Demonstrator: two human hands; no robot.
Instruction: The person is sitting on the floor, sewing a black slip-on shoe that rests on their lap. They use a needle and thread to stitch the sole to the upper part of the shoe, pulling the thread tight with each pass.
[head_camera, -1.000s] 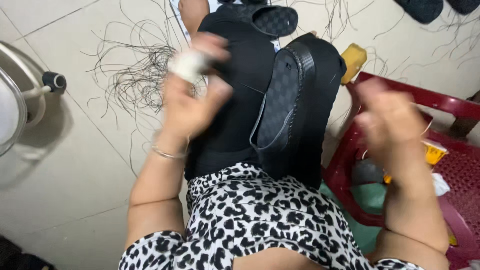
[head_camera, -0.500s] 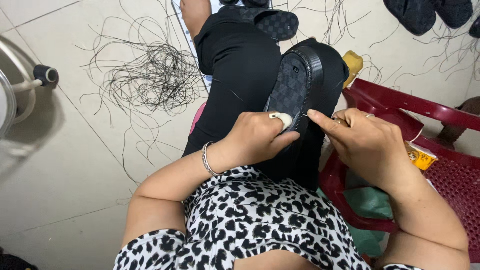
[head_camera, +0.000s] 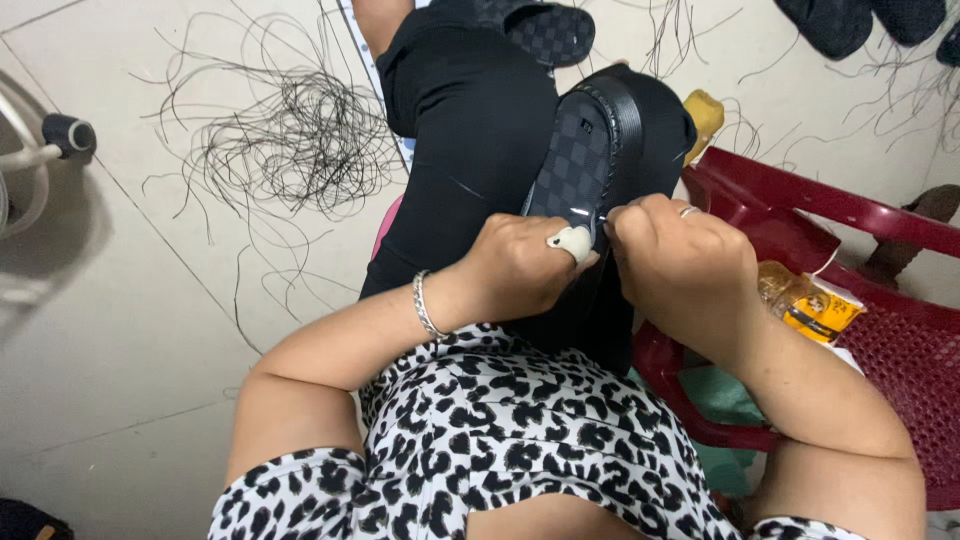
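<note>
Head view: the shoe (head_camera: 585, 170) rests sole-up on the lap, its long axis running away from the body. The left hand (head_camera: 520, 265) is closed on its near end, taped finger (head_camera: 572, 242) on the sole. The right hand (head_camera: 680, 255), touching the right edge, pinches what seems a needle.

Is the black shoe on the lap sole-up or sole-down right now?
Sole-up. The black shoe shows its checkered tread to the camera, resting along the thigh, with the left hand and right hand gripping its near end.
</note>
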